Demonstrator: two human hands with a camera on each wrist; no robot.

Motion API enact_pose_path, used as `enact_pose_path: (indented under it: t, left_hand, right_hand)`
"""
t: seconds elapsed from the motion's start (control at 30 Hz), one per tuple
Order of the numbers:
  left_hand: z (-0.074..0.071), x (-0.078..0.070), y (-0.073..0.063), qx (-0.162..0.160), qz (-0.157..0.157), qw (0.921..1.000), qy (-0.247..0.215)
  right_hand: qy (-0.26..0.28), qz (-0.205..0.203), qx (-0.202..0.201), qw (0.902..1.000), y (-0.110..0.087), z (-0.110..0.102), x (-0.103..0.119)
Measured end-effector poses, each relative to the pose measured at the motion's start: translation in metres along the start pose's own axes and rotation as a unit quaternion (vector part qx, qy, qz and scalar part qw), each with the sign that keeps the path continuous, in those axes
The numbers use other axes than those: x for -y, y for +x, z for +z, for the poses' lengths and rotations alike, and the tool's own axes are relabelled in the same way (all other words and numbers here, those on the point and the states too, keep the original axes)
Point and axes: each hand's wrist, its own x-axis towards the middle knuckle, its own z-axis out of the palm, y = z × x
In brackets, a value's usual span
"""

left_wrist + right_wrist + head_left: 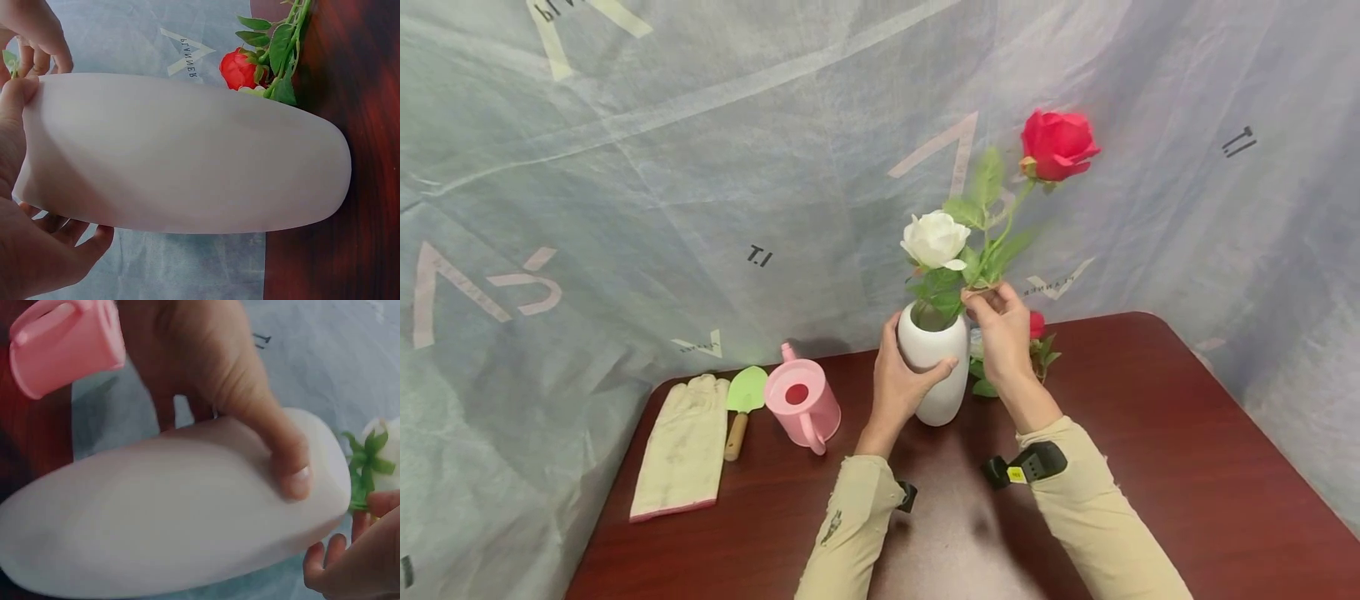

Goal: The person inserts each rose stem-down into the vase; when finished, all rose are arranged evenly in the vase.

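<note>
A white vase (942, 387) stands upright on the table, and my left hand (898, 383) grips it near the top, thumb across its front. A white rose (936, 240) rises from the mouth, its green leaves at the rim. My right hand (1006, 337) pinches the stem of a tall red rose (1058, 147) right beside the rim; the stem's lower end is hidden. In the left wrist view, the vase (187, 156) lies across the picture with my left fingers (90, 250) around its neck. The right wrist view shows my left thumb pressed on the vase (169, 519).
Behind my right hand lie more flowers, with a red bloom (239, 69) and leaves on the table. To the left are a pink watering can (820, 408), a green trowel (747, 389) with a wooden handle and cream gloves (681, 446). A grey cloth (775, 167) hangs behind.
</note>
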Motion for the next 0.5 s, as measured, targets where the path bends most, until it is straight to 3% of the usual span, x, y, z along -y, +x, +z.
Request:
enact_pose_path:
  t: [0.1, 0.23, 0.33, 0.5]
  left_hand:
    - [0.0, 0.0, -0.001, 0.005, -0.009, 0.9999, 0.001]
    - [0.001, 0.0, -0.001, 0.008, -0.011, 0.9999, 0.007]
    - [0.002, 0.001, 0.0, 0.004, -0.008, 0.9999, 0.011]
    - [0.003, 0.002, 0.002, -0.004, -0.004, 0.9999, 0.01]
  right_hand:
    - [-0.113, -0.017, 0.036, 0.9928, -0.002, -0.006, -0.004]
    - [-0.239, -0.043, 0.081, 0.9667, -0.006, -0.015, -0.006]
    - [-0.257, -0.045, 0.098, 0.9605, -0.006, -0.021, -0.007]
    - [-0.226, -0.071, 0.082, 0.9681, -0.006, -0.028, -0.007]
